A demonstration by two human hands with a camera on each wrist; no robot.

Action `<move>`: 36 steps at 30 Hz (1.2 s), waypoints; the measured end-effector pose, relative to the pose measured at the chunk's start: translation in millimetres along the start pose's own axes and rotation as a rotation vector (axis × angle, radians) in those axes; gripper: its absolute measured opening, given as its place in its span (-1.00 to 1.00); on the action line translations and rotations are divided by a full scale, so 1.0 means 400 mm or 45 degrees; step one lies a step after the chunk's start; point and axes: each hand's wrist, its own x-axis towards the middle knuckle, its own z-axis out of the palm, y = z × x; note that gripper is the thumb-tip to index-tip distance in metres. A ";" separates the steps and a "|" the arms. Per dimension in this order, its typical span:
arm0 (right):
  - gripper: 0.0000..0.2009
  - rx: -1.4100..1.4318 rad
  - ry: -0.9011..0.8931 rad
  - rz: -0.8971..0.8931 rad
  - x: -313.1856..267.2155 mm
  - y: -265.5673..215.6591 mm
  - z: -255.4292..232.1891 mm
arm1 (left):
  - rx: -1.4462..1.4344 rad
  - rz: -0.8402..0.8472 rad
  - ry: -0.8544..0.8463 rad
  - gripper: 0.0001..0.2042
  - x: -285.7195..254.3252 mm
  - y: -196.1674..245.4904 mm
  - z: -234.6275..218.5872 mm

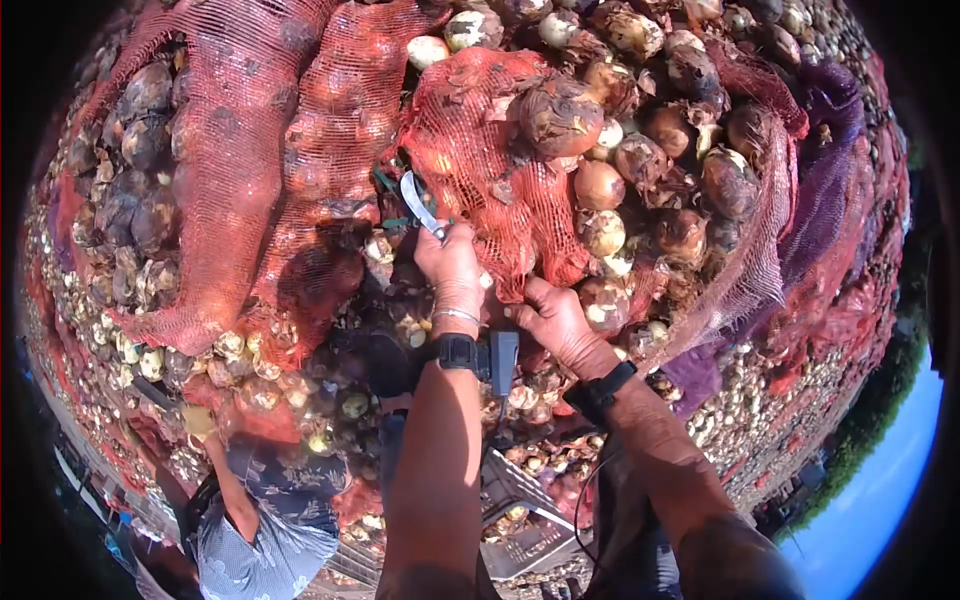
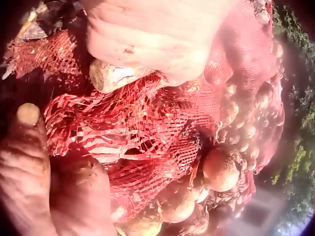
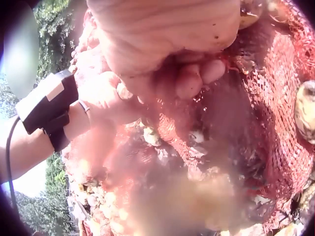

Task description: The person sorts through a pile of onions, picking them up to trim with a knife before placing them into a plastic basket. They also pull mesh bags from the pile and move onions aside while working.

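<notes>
My left hand point(image 1: 450, 265) grips a knife with a short curved blade point(image 1: 418, 203); the pale butt of its handle point(image 2: 109, 77) pokes out below the fist in the left wrist view. Just to the right, my right hand point(image 1: 556, 318) pinches the gathered lower end of a red mesh sack point(image 1: 470, 125). In the right wrist view the fingers point(image 3: 189, 81) of that hand are curled in at the netting. Torn, stringy mesh point(image 2: 118, 130) stretches between both hands. A large brown onion point(image 1: 560, 115) rests on the sack.
More red mesh sacks point(image 1: 235, 150) lie to the left, and loose onions point(image 1: 680, 235) heap up on the right beside purple netting point(image 1: 825, 130). Another person point(image 1: 265, 520) is at the lower left. A grey plastic crate point(image 1: 525, 550) stands below my arms.
</notes>
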 end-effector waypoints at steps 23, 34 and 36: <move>-0.82 -0.466 -0.166 0.147 0.095 -0.051 0.099 | 0.168 0.100 -0.092 -0.85 0.039 -0.005 -0.100; -0.81 -0.049 -0.108 -0.200 -0.440 -0.101 -0.230 | 0.251 -0.243 -0.223 -0.90 -0.446 0.214 -0.108; -0.81 -0.368 -0.059 -0.322 -0.557 -0.142 -0.291 | 0.243 -0.178 -0.161 -0.91 -0.570 0.225 -0.102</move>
